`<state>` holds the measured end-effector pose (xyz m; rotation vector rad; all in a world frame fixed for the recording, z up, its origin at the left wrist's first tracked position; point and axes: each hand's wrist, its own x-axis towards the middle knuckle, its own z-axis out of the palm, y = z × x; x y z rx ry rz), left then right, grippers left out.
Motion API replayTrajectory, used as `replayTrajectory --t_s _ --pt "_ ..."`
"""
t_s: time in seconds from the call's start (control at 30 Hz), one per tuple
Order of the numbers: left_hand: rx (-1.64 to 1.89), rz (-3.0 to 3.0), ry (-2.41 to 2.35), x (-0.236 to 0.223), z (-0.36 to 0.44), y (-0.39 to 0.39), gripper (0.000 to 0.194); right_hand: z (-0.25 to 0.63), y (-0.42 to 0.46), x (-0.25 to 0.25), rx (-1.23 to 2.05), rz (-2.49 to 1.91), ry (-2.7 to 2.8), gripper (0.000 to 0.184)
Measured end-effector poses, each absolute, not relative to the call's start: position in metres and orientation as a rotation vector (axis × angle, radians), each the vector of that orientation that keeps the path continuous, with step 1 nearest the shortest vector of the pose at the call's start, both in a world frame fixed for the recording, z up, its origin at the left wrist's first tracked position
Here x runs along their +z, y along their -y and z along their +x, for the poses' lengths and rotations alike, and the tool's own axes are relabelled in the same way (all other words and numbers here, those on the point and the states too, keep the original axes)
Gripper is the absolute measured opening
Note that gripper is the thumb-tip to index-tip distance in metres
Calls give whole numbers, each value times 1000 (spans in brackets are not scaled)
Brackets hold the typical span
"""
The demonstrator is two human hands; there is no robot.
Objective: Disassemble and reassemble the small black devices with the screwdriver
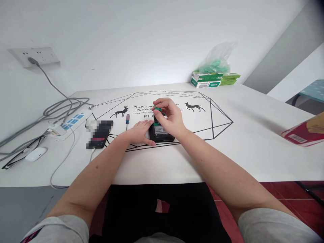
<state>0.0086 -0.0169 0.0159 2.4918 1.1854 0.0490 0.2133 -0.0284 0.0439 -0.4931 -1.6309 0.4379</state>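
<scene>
A black box-shaped device [162, 136] with a printed label on top lies on the table. My right hand [170, 116] is closed round the top of a screwdriver [156, 119] with a green and black handle. It stands upright over the back left part of the device; its tip is hidden. Along the device's left side, my left hand [140, 131] grips it, thumb at the front corner and fingers toward the back. A second screwdriver [127, 119], with a purple and blue handle, lies just left of my left hand.
Left of my hands are a phone [101, 135], a power strip [73, 123] with grey cables, a white earphone case [36, 154] and glasses [19, 158]. Green and white boxes [206, 81] under a plastic bag [217, 60] stand back right. A red packet [303, 131] sits right.
</scene>
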Motion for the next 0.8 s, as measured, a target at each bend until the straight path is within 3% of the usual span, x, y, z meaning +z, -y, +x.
replayTrajectory --t_s 0.23,0.47,0.73,0.8 --pt "107 2505 -1140 13 6 15 137 212 27 43 352 -459 1694 24" --pt "62 2496 -1176 12 6 15 136 215 31 42 399 -460 1696 19" --pt "104 2499 -1158 13 7 16 138 213 27 45 211 -442 1708 8" --pt "89 2497 -1165 14 8 17 139 212 26 43 180 -458 1714 17"
